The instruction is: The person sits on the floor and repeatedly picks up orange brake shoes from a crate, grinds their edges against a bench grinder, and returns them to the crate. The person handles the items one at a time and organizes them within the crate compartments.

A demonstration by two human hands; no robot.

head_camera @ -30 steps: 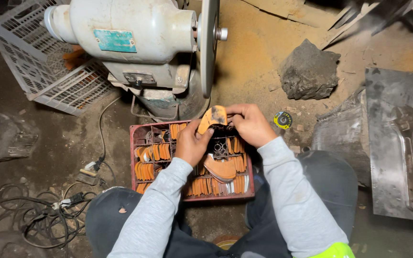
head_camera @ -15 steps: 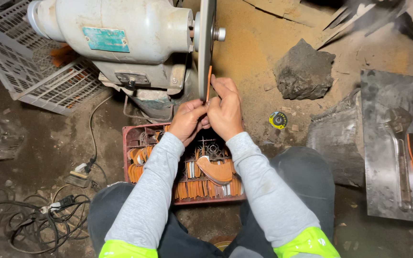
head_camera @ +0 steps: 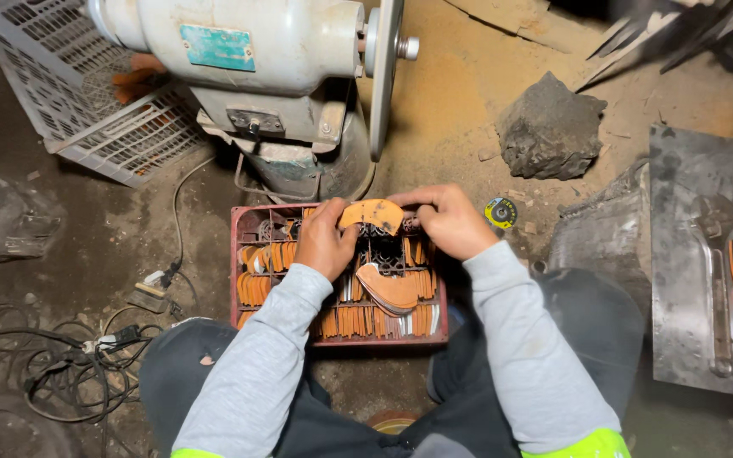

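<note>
Both hands, left hand (head_camera: 322,242) and right hand (head_camera: 450,222), pinch a thin orange crescent-shaped metal blank (head_camera: 372,215) by its ends over the red plastic crate (head_camera: 239,263); it looks stiff, light, perhaps sharp-edged.

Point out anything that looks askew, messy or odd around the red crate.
The white plastic basket lies tipped on its side by the bench grinder. Cables sprawl tangled across the dirty floor. In the red crate, one curved orange piece lies loose across the upright-stacked ones.

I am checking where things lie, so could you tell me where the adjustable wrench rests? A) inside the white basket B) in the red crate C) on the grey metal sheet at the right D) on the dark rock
C: the wrench lies flat on the grey metal sheet at the right, apart from the red crate.
</note>
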